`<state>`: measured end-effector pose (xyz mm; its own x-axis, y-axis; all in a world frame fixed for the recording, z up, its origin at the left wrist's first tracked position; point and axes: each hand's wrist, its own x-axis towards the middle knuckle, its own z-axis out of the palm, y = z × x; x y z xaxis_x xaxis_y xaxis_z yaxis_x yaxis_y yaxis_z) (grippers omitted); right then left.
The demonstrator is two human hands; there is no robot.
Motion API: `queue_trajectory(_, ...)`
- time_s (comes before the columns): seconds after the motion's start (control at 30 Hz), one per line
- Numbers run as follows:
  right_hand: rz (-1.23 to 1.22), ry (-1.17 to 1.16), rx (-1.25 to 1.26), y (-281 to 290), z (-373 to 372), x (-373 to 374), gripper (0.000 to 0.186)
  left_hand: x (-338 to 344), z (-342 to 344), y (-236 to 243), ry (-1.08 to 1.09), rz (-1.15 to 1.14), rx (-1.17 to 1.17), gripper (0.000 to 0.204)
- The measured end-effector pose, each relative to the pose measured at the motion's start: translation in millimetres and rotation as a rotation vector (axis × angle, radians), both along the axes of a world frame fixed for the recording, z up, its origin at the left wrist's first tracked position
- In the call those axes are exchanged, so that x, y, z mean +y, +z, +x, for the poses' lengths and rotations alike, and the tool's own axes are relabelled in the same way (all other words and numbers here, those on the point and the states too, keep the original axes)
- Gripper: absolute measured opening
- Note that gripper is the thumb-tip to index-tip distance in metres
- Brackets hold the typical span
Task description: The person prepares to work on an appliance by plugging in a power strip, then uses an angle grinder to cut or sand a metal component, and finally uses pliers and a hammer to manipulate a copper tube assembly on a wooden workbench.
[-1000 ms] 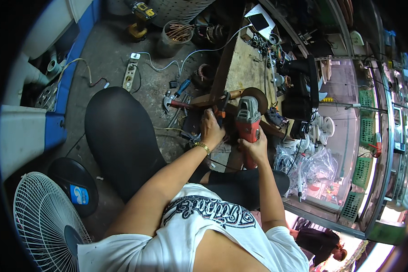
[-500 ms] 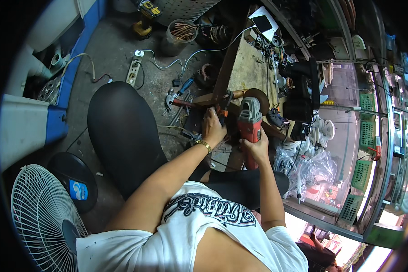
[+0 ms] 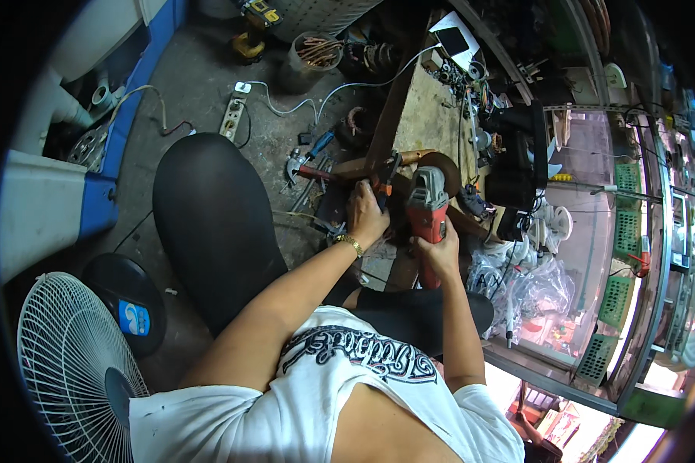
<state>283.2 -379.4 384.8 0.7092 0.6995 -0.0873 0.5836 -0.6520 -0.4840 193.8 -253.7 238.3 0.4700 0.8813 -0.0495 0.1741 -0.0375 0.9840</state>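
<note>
My left hand (image 3: 367, 212) is closed around an orange-and-black tool (image 3: 382, 187), perhaps a clamp, beside a brown cylindrical piece (image 3: 411, 157) at the wooden bench's near corner. My right hand (image 3: 436, 251) grips a red angle grinder (image 3: 427, 208) with a grey head. Its brown disc (image 3: 445, 171) sits right next to the piece and the clamp; contact is unclear. A hammer (image 3: 307, 170) and a blue screwdriver (image 3: 319, 145) lie on the floor left of my hands.
Around me are a cluttered bench (image 3: 423, 116), a power strip (image 3: 232, 117), a yellow drill (image 3: 249, 42), a bucket of copper pieces (image 3: 305, 69), a white fan (image 3: 70, 355), a blue-edged plastic housing (image 3: 97, 212) and metal shelving (image 3: 625, 301). Another person (image 3: 534, 440) is at the lower right.
The surroundings have shifted slightly right and up in the view. Both hands keep their grip and barely move. The person at lower right has moved, now mostly out of view.
</note>
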Motion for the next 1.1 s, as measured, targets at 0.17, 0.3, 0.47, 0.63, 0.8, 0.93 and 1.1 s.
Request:
queue_trajectory(0.17,0.091,-0.031,0.133,14.5,5.0,10.5,0.077,-5.4,-1.2,-2.7,0.004,-0.079,0.004,0.065)
queue_trajectory(0.3,0.037,-0.029,0.052,10.0,9.9,4.6,0.081,-9.5,0.7,2.2,0.018,-0.044,0.044,0.066)
queue_trajectory(0.47,0.019,0.008,0.04,-0.5,7.5,2.4,0.088,-12.6,0.6,-0.3,0.005,-0.045,0.03,0.069)
queue_trajectory(0.63,-0.004,-0.014,0.037,-4.2,10.7,1.3,0.088,-13.8,1.4,-9.0,0.014,0.003,0.045,0.072)
queue_trajectory(0.8,-0.027,-0.037,0.062,-4.9,10.2,2.6,0.094,-15.4,3.2,-11.1,0.006,-0.009,0.034,0.073)
queue_trajectory(0.93,-0.025,-0.031,0.027,-6.1,11.9,1.0,0.097,-15.0,3.8,-11.4,0.005,-0.006,0.037,0.073)
queue_trajectory(1.1,-0.024,-0.028,0.029,-5.4,9.3,3.7,0.099,-14.1,3.2,-13.4,0.018,-0.004,0.037,0.073)
